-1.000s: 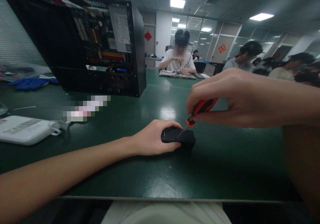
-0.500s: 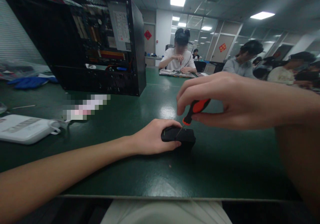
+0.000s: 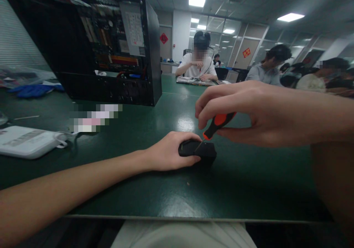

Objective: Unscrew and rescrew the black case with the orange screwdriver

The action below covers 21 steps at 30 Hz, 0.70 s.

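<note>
A small black block-shaped object [image 3: 206, 151] rests on the green table [image 3: 155, 192], and my left hand [image 3: 173, 151] grips it from the left, thumb on the near side and fingers on the far side. Above it, my right hand [image 3: 235, 111] holds a screwdriver [image 3: 219, 122] with an orange and black handle between thumb and fingers. The screwdriver is tilted, its thin shaft slanting down and left to the top of the black object. What the tip touches is too small to tell.
An open black computer case [image 3: 153, 56] stands at the back left. A white device [image 3: 27, 143] with a strap lies left, with blue gloves [image 3: 34, 90] behind it. Across the table, a person [image 3: 196, 65] works; others sit at the right.
The screwdriver handle leans slightly further right, and the fingers of my right hand have shifted around it. My left hand and the black object look unchanged.
</note>
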### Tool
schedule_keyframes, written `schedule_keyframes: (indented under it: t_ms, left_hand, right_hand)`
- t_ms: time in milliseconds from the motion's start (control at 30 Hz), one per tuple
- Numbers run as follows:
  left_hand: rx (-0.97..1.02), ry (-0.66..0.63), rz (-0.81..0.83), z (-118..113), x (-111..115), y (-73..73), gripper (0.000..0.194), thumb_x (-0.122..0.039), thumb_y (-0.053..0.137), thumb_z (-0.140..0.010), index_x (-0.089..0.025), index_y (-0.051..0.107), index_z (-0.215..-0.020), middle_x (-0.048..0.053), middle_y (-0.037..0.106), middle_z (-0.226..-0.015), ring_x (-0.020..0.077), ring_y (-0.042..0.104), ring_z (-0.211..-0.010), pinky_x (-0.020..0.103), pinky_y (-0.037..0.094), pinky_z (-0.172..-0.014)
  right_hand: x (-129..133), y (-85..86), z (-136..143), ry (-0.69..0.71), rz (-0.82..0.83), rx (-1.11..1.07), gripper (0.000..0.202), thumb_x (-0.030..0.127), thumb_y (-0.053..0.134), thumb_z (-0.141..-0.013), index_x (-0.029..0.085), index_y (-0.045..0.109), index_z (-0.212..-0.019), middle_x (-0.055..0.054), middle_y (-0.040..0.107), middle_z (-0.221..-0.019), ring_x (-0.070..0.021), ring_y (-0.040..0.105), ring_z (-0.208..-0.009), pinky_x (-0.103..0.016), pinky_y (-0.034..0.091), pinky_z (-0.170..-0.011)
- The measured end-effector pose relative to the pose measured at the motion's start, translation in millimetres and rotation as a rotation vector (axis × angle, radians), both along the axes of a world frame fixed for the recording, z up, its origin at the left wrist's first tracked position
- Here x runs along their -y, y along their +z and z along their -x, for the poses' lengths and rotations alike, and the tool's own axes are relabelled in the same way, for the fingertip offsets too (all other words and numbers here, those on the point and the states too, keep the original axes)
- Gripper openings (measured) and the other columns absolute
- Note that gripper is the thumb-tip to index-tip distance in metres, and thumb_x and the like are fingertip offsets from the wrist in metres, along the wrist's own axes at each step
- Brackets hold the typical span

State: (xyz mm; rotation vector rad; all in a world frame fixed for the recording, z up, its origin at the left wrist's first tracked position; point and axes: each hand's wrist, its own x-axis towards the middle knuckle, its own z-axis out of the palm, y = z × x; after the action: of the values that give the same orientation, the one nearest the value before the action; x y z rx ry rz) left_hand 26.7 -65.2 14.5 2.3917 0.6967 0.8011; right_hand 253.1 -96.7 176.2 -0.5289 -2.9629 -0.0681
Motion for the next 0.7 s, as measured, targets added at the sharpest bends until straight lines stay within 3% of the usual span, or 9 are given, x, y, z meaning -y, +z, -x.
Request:
schedule_keyframes:
  t_ms: [133, 300, 400, 567, 700]
  left_hand:
    - [-0.006, 0.009, 0.001, 0.1, -0.7, -0.7, 0.035, -0.030, 0.078, -0.087, -0.018, 0.070, -0.118, 0.002, 0.076, -0.104, 0.0204, 0.071, -0.091, 0.029, 0.051, -0.081]
    - [-0.001, 0.004, -0.003, -0.1, 0.0, 0.6, 0.034, -0.029, 0.078, -0.087, -0.019, 0.070, -0.119, 0.002, 0.076, -0.106, 0.0204, 0.072, -0.092, 0.029, 0.051, -0.084]
    - [0.000, -0.007, 0.002, 0.1, 0.0, 1.1, 0.033, -0.029, 0.078, -0.087, -0.019, 0.070, -0.118, 0.002, 0.077, -0.106, 0.0207, 0.072, -0.092, 0.029, 0.052, -0.085]
    - [-0.010, 0.009, 0.003, 1.1, -1.2, -1.3, 0.035, -0.030, 0.078, -0.087, -0.019, 0.070, -0.118, 0.003, 0.076, -0.106, 0.0215, 0.072, -0.094, 0.030, 0.052, -0.083]
    - [-0.023, 0.024, -0.005, 0.6, -0.5, -1.5, 0.038, -0.031, 0.079, -0.086, -0.018, 0.069, -0.121, 0.003, 0.076, -0.105, 0.0204, 0.072, -0.092, 0.028, 0.051, -0.082]
  right_hand:
    - [-1.5, -3.7, 2.0, -0.071, -0.086, -0.010, 0.025, 0.042, 0.058, -0.102, 0.022, 0.073, -0.106, -0.003, 0.073, -0.097, -0.0172, 0.065, -0.081, -0.030, 0.044, -0.070]
    - [0.3, -0.8, -1.4, -0.025, -0.011, -0.005, 0.025, 0.022, 0.063, -0.095, 0.026, 0.073, -0.117, -0.004, 0.072, -0.120, -0.0212, 0.066, -0.105, -0.031, 0.049, -0.083]
    - [3.7, 1.3, -3.4, -0.009, 0.025, 0.018, 0.029, 0.021, 0.066, -0.092, 0.028, 0.074, -0.119, -0.005, 0.070, -0.126, -0.0234, 0.065, -0.110, -0.033, 0.049, -0.087]
    - [-0.3, -7.4, 2.4, -0.079, -0.110, -0.049, 0.024, 0.040, 0.063, -0.099, 0.023, 0.073, -0.113, -0.006, 0.072, -0.109, -0.0214, 0.066, -0.093, -0.033, 0.045, -0.080]
    - [-5.7, -10.8, 3.3, -0.123, -0.149, -0.078, 0.019, 0.031, 0.060, -0.099, 0.022, 0.073, -0.111, -0.005, 0.072, -0.100, -0.0201, 0.064, -0.088, -0.033, 0.042, -0.079]
